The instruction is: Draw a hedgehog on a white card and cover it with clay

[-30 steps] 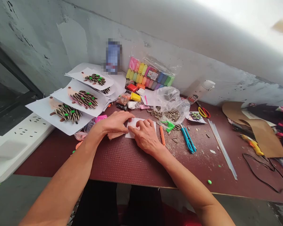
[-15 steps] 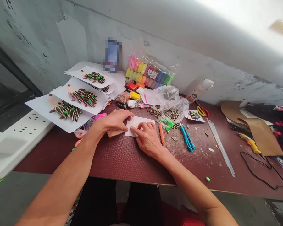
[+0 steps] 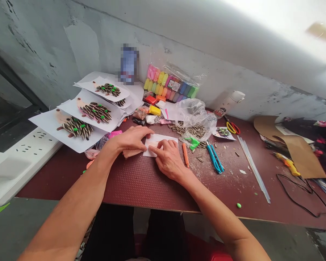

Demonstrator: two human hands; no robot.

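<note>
- The left hand was at the middle of the frame, palm down, thumb and forefinger spread apart, their tips at the left side of a small white rectangular paper card; whether its other fingers had hold of anything could not be told.
- The right hand lay just right of centre with its fingers bent and bunched over that card, a fingertip on or just above it; whether anything was pinched beneath was hidden.
- The card lay flat on the dark red textured bench, at the centre of the frame between the hands, with a faint peach-coloured patch on it.
- A peach-coloured, flat-sided piece showed below the left hand, beside the card.
- Right of the card lay an orange stick and a turquoise plastic cutter.
- Above them, striped seeds were heaped beside and under a crumpled clear plastic bag.
- At left of the frame, white paper sheets carried hedgehog shapes covered with striped seeds and green dots.
- A clear pack of multicoloured clay pieces leaned against the wall at upper centre.
</note>
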